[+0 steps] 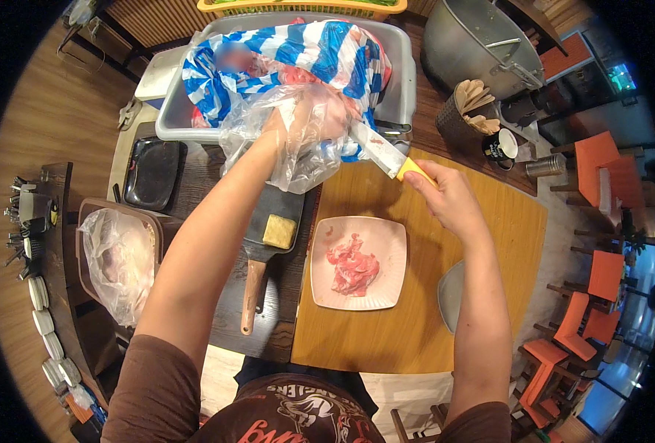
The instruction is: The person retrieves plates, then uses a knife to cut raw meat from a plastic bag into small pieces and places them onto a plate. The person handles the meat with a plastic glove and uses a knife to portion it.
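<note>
My left hand (301, 114) reaches into the grey tub (171, 118), wrapped in a clear plastic bag (298, 166); its curled fingers press at pink meat, but what they grip is unclear. The tub holds meat in a blue-and-white striped bag (335, 52). My right hand (438, 190) grips a knife (377, 150) by its yellow handle, the blade reaching up to the left hand's bagged fingers. Below them, a white plate (322, 288) carrying sliced red meat (353, 269) rests on the light wooden board (364, 340).
A flat pan (261, 221) with a yellow sponge (279, 230), a black tray (152, 170) and a bagged bin (117, 258) stand left. A large pot (475, 40), utensil holder (451, 114), cup (502, 148) and steel tumbler (544, 165) line the back right. Orange chairs (606, 273) stand beyond.
</note>
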Available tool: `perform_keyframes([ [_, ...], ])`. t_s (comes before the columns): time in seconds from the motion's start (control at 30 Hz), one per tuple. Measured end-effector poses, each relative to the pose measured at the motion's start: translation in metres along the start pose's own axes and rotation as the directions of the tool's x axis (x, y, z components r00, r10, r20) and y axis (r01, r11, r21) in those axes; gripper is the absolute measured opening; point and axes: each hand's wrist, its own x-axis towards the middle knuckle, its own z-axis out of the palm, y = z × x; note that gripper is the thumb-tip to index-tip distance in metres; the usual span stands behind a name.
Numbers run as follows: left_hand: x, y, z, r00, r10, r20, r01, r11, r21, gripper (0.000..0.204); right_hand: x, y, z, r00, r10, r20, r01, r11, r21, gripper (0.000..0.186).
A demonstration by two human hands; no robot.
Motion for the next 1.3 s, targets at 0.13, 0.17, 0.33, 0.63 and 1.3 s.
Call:
perform_keyframes([
  [0.13, -0.001, -0.010, -0.002, 0.994, -0.100, -0.051, 0.109, 0.973, 0.204, 0.038, -0.001, -0.004, 0.001, 0.987, -0.140, -0.073, 0.129, 0.981, -0.146, 0.040],
  [0.17, -0.002, -0.013, -0.002, 0.983, -0.161, -0.091, 0.184, 0.900, 0.394, 0.039, -0.001, -0.007, 0.001, 0.989, -0.126, -0.078, 0.111, 0.979, -0.171, 0.040],
  [0.33, -0.009, -0.013, 0.004, 0.900, -0.334, -0.281, 0.421, 0.495, 0.760, 0.045, -0.012, -0.042, -0.002, 0.995, -0.020, -0.102, -0.017, 0.938, -0.348, 0.039],
  [0.63, -0.017, 0.028, 0.027, 0.949, 0.286, -0.134, -0.053, 0.561, 0.826, 0.033, -0.026, -0.090, 0.002, 0.978, 0.106, -0.180, -0.184, 0.845, -0.503, 0.038],
  [1.3, -0.016, 0.067, 0.007, 0.998, 0.065, -0.019, -0.021, 0.566, 0.824, 0.036, -0.065, -0.082, 0.021, 0.946, 0.028, -0.323, -0.195, 0.846, -0.497, 0.035],
])
